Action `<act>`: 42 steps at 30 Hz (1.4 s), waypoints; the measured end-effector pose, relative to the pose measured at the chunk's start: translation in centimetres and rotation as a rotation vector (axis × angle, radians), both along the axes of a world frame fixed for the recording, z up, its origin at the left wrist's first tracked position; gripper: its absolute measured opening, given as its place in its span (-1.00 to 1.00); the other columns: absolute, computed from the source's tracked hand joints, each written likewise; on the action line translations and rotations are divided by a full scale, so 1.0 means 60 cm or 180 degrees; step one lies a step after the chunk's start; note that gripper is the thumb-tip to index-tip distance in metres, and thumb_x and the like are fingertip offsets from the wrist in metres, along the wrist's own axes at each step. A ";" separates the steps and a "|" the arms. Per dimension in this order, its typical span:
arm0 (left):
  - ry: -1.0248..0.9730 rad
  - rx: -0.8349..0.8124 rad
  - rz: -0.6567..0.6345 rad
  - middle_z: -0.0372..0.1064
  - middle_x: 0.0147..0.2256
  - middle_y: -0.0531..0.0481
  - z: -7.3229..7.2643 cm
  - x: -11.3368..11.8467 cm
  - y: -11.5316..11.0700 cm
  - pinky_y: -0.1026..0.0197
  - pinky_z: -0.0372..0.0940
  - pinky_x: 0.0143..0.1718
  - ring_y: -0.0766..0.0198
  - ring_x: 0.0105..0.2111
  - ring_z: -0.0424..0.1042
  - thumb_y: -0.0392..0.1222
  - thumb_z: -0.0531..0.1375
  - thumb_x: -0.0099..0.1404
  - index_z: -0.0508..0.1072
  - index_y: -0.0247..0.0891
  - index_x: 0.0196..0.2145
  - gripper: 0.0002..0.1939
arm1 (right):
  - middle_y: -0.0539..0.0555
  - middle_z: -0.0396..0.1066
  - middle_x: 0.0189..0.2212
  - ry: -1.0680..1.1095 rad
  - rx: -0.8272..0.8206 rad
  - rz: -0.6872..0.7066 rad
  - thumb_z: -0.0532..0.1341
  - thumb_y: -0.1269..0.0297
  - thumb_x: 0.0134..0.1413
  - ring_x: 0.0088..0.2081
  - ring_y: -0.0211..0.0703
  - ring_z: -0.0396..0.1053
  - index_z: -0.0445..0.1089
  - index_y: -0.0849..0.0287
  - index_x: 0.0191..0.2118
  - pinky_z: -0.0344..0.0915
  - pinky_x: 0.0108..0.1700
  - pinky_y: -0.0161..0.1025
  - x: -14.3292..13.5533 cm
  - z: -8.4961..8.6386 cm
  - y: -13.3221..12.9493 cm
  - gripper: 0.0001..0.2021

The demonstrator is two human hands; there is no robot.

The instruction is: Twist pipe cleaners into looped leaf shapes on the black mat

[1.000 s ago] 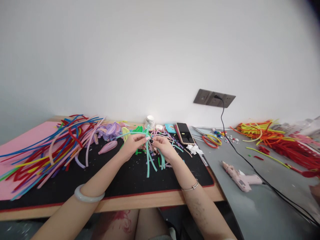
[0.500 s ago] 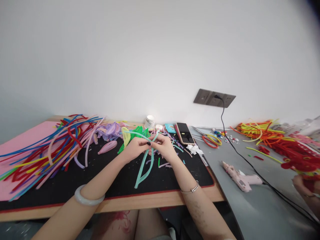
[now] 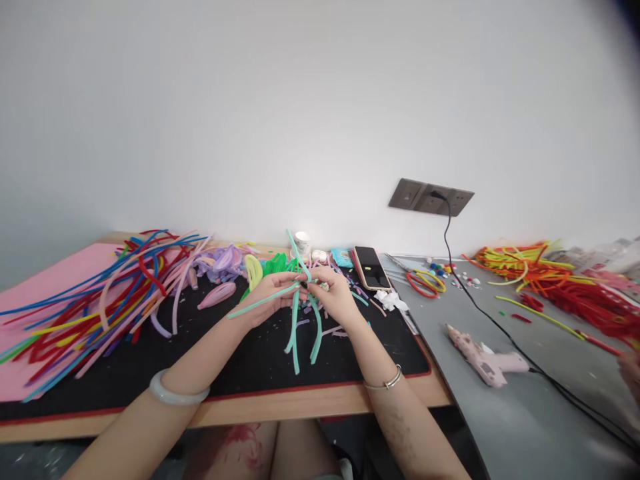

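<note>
Both hands meet over the black mat [image 3: 220,367], their fingertips pinched together on a bunch of mint-green pipe cleaners [image 3: 316,333]. My left hand [image 3: 273,297] is closed on the bunch from the left side. From the right, my right hand [image 3: 333,293] grips it near the same crossing point. One strand sticks up above the fingers, another points out to the left over my left wrist, and several ends hang down toward the mat. Exactly which strand each fingertip holds is hidden. Behind the hands lie green and yellow pipe cleaner loops [image 3: 254,270].
Colourful pipe cleaners [image 3: 130,287] are piled at left. A phone [image 3: 371,268], a paper cup [image 3: 302,241] and scissors [image 3: 423,281] sit behind. On the grey table at right lie a pink glue gun [image 3: 487,360] with its cord and more pipe cleaners [image 3: 525,261]. Another person's hand [image 3: 630,373] shows at the right edge.
The mint-green pipe cleaners have turned in my fingers: the loop below now shows as separate hanging ends, and one strand points up. The other person's hand and a red figure have moved away rightward.
</note>
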State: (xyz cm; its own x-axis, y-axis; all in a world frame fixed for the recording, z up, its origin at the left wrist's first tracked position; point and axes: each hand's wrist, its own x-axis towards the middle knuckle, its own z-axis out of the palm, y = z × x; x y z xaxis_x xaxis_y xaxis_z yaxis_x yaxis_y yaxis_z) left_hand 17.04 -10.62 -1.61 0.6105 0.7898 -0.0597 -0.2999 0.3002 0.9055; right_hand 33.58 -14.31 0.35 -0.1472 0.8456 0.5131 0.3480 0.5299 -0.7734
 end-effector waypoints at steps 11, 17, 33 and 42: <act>-0.0105 -0.0120 0.0252 0.48 -0.35 -0.09 0.005 -0.006 0.014 0.33 0.35 -0.41 0.32 -0.45 0.45 -0.20 0.28 0.08 0.48 -0.31 -0.28 -0.79 | 0.06 0.39 -0.27 0.0101 -0.0047 0.0253 0.14 0.55 -0.10 -0.12 -0.11 0.30 0.49 0.09 -0.37 0.19 -0.03 -0.14 0.002 0.007 -0.003 -0.76; -0.0038 0.0091 0.0566 0.46 -0.44 -0.02 -0.004 -0.003 0.018 0.30 0.31 -0.47 0.33 -0.51 0.42 -0.15 0.34 -0.02 0.42 -0.31 -0.33 -0.71 | 0.07 0.27 -0.33 -0.0027 -0.0318 0.0217 0.15 0.51 -0.11 -0.27 -0.19 0.25 0.50 0.12 -0.35 0.20 -0.34 -0.31 0.004 0.006 -0.003 -0.77; 0.0546 0.0788 0.1280 0.41 -0.45 0.00 -0.003 -0.007 0.023 0.27 0.28 -0.38 0.30 -0.44 0.39 -0.02 0.36 -0.13 0.41 -0.33 -0.39 -0.60 | -0.05 0.44 -0.62 0.0737 -0.1572 0.0329 0.13 0.44 -0.12 -0.71 -0.42 0.09 0.28 0.22 -0.25 0.03 -0.61 -0.43 -0.003 -0.010 -0.001 -0.79; 0.0820 0.1120 0.1290 0.43 -0.47 -0.01 -0.002 -0.010 0.027 0.28 0.24 -0.41 0.31 -0.48 0.36 -0.04 0.34 -0.09 0.46 -0.33 -0.41 -0.67 | -0.05 0.39 -0.67 0.0396 -0.1533 0.0659 0.12 0.43 -0.07 -0.65 -0.36 0.23 0.23 0.21 -0.44 0.14 -0.55 -0.41 -0.003 -0.019 0.003 -0.98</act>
